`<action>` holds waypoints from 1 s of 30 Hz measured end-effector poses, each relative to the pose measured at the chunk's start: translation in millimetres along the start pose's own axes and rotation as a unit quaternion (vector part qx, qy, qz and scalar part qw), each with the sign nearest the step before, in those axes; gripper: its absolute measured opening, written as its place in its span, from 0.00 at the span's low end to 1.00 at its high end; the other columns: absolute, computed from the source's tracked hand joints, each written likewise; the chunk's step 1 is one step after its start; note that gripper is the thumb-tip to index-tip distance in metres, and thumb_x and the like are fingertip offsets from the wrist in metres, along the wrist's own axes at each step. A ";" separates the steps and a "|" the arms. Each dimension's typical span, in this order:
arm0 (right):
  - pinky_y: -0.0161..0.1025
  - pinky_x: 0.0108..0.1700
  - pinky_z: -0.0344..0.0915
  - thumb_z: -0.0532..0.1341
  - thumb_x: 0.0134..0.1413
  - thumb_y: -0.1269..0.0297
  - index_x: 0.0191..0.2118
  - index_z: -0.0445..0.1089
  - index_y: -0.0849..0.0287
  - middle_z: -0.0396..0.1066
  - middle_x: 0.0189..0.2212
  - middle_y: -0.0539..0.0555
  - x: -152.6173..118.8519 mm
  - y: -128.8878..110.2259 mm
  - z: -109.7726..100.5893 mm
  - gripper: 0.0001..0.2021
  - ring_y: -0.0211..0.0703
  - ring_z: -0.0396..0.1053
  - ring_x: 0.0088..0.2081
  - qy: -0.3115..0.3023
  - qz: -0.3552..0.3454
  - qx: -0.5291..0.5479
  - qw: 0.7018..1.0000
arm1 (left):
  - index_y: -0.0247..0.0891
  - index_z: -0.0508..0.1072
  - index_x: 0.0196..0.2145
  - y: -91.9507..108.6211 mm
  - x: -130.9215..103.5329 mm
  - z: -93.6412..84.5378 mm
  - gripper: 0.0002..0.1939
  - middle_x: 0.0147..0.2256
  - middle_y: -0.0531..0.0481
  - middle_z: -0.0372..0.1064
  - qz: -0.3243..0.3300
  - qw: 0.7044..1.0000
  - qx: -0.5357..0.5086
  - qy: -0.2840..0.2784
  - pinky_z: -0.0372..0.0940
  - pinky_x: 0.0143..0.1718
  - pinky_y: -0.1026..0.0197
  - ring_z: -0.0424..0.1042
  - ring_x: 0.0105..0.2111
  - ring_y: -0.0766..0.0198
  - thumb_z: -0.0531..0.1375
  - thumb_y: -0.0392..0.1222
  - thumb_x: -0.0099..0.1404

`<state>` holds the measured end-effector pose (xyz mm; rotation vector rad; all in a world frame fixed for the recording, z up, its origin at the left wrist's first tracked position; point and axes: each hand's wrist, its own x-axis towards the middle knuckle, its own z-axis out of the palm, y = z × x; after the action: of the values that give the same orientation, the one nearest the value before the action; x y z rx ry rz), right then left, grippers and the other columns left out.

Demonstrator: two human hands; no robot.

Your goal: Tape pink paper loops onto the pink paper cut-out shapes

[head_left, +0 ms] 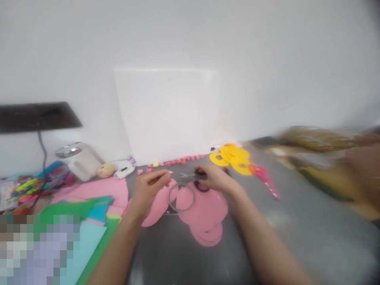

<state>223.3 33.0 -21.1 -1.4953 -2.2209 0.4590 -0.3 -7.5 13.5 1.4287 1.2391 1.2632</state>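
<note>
My right hand is closed around a pair of scissors with dark handles, the blades pointing left. My left hand is pinched, with a tiny pale bit at the fingertips that is too blurred to name. Between and below the hands, a clear ring like a tape roll rests over pink paper shapes. One rounded pink paper piece lies beneath my left hand. More overlapping pink paper pieces spread out under my right hand.
Yellow paper rings and a pink tool lie to the right. Small pink pieces line the wall by a white sheet. Coloured papers, a white device and craft supplies crowd the left.
</note>
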 end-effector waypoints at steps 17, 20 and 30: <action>0.36 0.34 0.66 0.60 0.50 0.60 0.30 0.69 0.60 0.73 0.29 0.52 8.4 -35.6 15.7 0.08 0.39 0.70 0.31 0.090 -0.063 0.359 0.927 | 0.38 0.78 0.28 0.1 -2.6 4.8 0.08 0.26 0.49 0.75 0.020 0.996 0.084 -0.023 0.67 0.33 0.61 0.71 0.28 0.60 0.62 0.43 0.53; 0.36 0.35 0.68 0.64 0.46 0.58 0.32 0.69 0.61 0.72 0.29 0.52 6.2 -46.0 21.4 0.11 0.38 0.71 0.31 0.036 -0.062 0.474 0.878 | 0.39 0.78 0.29 -0.8 -2.5 5.1 0.08 0.27 0.50 0.76 0.041 0.993 0.106 -0.018 0.67 0.33 0.61 0.72 0.29 0.60 0.61 0.43 0.54; 0.38 0.37 0.68 0.62 0.49 0.64 0.28 0.69 0.60 0.72 0.29 0.52 0.5 -57.2 19.9 0.05 0.39 0.69 0.33 0.100 -0.090 0.388 0.912 | 0.40 0.78 0.29 -0.7 -2.5 6.0 0.09 0.28 0.50 0.77 0.076 0.983 0.167 -0.030 0.66 0.33 0.60 0.72 0.30 0.59 0.59 0.43 0.56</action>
<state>167.7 11.8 -10.0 -0.8552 -1.6764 0.9386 5.6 -9.8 11.6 1.8187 1.3680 1.1378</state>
